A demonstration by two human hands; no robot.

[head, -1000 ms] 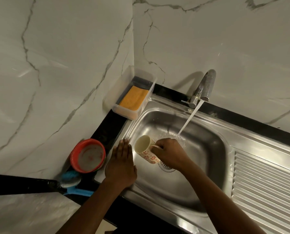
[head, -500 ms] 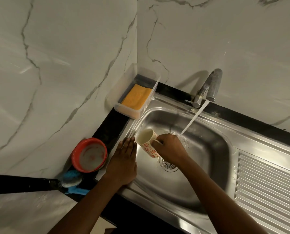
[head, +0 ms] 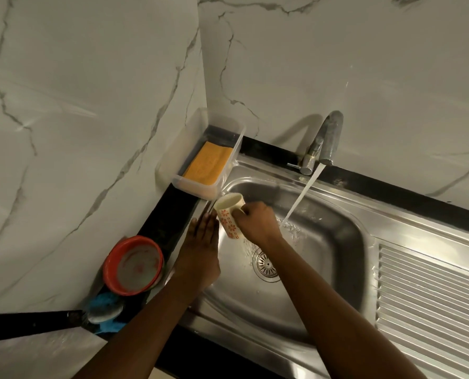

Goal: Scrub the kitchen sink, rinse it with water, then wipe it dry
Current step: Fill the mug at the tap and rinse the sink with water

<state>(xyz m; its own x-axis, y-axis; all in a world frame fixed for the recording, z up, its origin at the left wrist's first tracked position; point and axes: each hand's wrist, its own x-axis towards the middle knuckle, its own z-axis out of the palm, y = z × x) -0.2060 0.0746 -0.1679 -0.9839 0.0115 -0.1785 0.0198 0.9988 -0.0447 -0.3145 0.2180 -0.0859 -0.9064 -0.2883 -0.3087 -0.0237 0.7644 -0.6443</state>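
Observation:
A steel sink point(head: 334, 258) fills the centre, with a round drain point(head: 266, 265) in its floor. Water runs from the tap point(head: 327, 140) in a slanting stream point(head: 301, 195) into the basin. My right hand point(head: 255, 222) grips a cream mug with orange flowers point(head: 229, 214) by its handle and holds it tilted over the sink's left side. With straight fingers, my left hand point(head: 200, 253) lies flat on the sink's left rim, right beside the mug.
A clear plastic tray point(head: 200, 187) holding an orange sponge point(head: 210, 164) stands in the corner. A red bowl point(head: 132, 265) and a blue brush point(head: 105, 310) sit on the black counter at left. A ribbed draining board point(head: 433, 296) lies to the right. Marble walls rise behind.
My right hand has carried the mug up and to the left, away from the water stream, toward the sink's left rim. My left hand has slid a little farther along that rim.

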